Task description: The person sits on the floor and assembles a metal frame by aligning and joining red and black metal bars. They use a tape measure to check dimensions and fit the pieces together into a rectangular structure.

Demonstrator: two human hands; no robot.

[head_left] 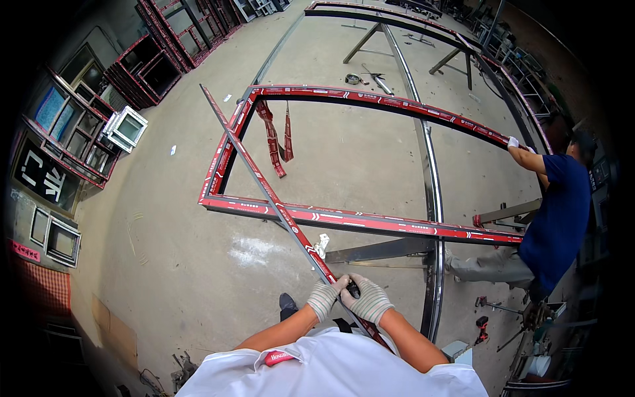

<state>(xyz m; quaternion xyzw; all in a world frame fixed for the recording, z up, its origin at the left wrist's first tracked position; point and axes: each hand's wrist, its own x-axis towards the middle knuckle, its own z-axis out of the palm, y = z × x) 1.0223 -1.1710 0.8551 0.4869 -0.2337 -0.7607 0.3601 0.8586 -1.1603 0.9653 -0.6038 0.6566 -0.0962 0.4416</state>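
Note:
Both my hands wear striped white work gloves. A long narrow frame strip [268, 192] with red film runs away from my body and crosses over the near left part of a large red-filmed window frame [317, 215]. My left hand [324, 298] is closed around the strip near its close end. Right beside it my right hand [368, 299] is closed at the same strip. Something small and dark [353, 289] shows by my right hand's fingers; I cannot make out what it is. A loose strip of red film [272, 142] dangles from the frame's far side.
Long metal rails [433, 264] on trestle legs [370, 248] carry the frame. At right a co-worker [559, 218] in a blue shirt touches its far side. Stacked frames [142, 69] lean along the left wall. A red power tool [482, 329] lies on the floor at right.

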